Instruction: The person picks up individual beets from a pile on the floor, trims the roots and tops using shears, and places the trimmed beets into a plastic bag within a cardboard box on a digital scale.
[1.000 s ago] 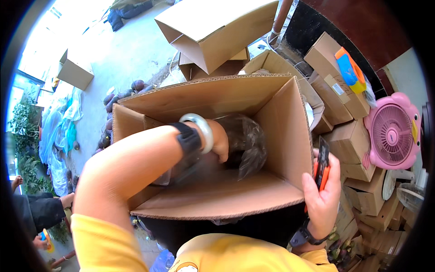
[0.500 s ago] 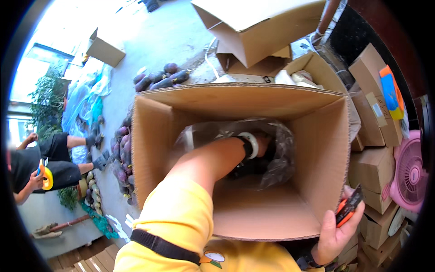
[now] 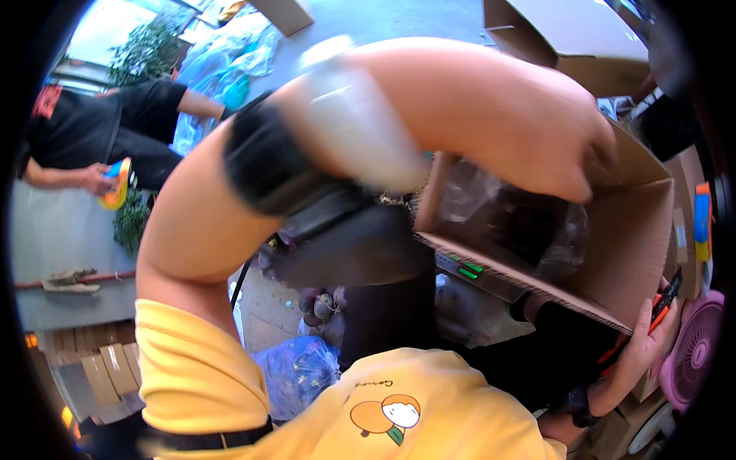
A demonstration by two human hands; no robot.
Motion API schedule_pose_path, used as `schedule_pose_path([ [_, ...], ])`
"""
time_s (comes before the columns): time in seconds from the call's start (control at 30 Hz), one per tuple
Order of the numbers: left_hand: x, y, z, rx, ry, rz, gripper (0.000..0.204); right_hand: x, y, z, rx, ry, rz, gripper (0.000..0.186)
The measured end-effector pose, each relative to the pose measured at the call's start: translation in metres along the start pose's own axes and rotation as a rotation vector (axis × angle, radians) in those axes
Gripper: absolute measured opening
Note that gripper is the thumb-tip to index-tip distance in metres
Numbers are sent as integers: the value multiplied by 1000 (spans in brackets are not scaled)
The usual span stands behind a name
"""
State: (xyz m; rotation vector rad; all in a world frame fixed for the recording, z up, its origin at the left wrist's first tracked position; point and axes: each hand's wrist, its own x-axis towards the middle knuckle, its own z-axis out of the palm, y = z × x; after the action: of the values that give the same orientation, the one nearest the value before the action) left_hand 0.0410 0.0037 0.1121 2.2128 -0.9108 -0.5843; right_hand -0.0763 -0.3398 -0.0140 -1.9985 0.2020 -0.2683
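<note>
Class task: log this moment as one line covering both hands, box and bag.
left hand: blurred, over box | right hand: holding orange-black tool, by box corner | box: open | bag: clear, inside

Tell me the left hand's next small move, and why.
Probably lower the left hand and spread the clear bag against the box: the bag looks crumpled below the rim, and the hand, blurred, is over the opening. The right hand seems less free, holding a black-and-orange tool by the box's corner.
</note>
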Motion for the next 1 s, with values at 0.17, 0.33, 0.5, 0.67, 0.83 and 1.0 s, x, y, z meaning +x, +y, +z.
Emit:
schedule_pose_path([
  [0.17,-197,-45,26,-162,533,-315,42,2,-4,0,-307,41,-86,34],
  [0.33,-366,-137,148,-650,1076,-871,46,6,5,-6,-380,64,-85,38],
  [0.5,-434,-210,301,-998,1207,-1290,44,14,5,-20,-696,89,-268,40],
  [0.67,-438,-267,372,-1314,1392,-1251,53,3,-18,-15,-823,240,-300,40],
  [0.83,-432,-339,377,-1134,1595,-1336,68,-19,-59,13,-621,243,-279,38],
  [1.0,-438,-415,378,-552,1929,-1647,90,-32,-73,50,-351,85,-208,30],
])
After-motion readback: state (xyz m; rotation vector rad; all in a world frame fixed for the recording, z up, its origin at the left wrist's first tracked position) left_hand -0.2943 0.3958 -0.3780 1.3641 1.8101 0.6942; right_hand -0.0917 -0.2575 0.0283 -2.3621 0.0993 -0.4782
